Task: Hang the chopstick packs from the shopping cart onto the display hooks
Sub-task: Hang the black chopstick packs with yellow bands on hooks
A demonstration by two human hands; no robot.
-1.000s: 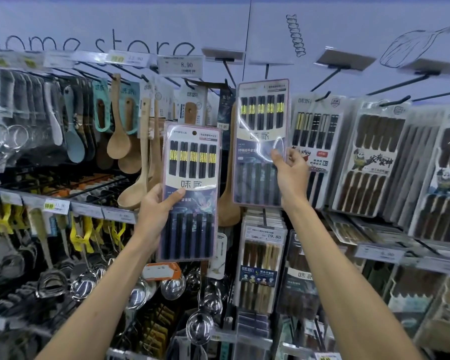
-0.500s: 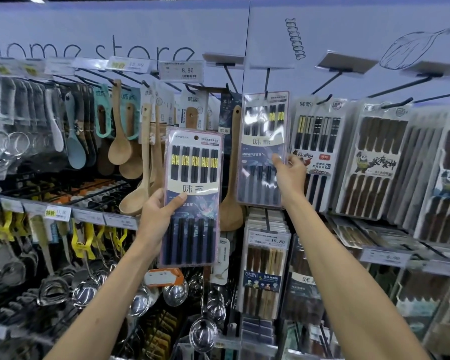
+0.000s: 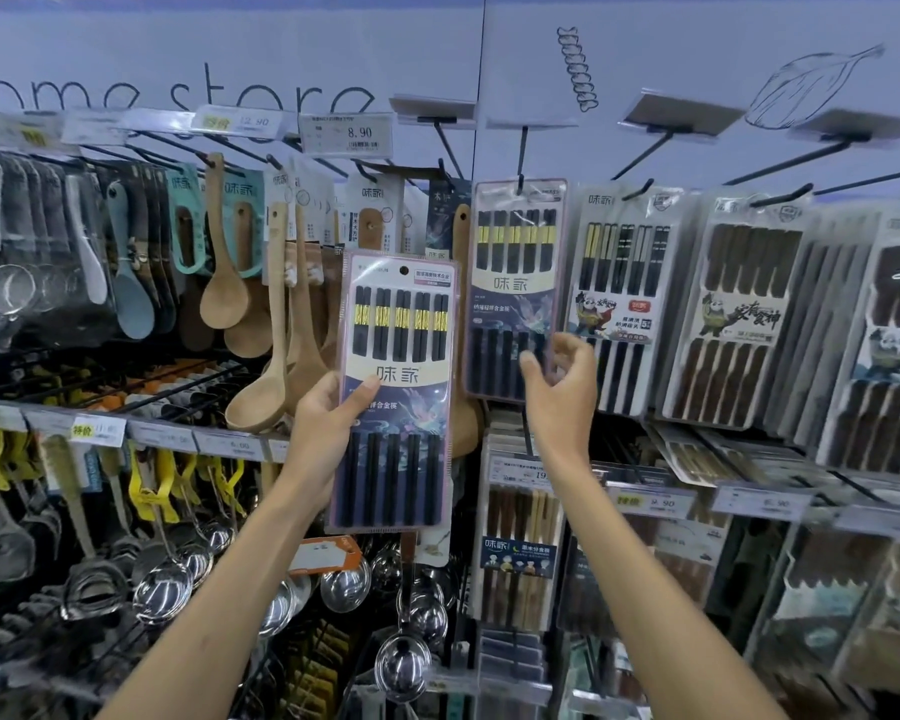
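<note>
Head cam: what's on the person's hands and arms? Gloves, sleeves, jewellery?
Both are bare: the left hand and right hand wear no gloves, and no rings, watch or bands show. No sleeve reaches into view; the arms are uncovered down to the frame's lower edge.

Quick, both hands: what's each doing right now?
Left hand: grips a chopstick pack.
Right hand: open, holds nothing, by the hung pack.

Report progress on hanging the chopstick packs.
Done: one dark blue pack of black chopsticks hangs from a black wire hook; the right hand is open at its lower corner. In hand: the left hand grips a matching second pack, unhooked. Left: hang that one; the cart is out of view.
</note>
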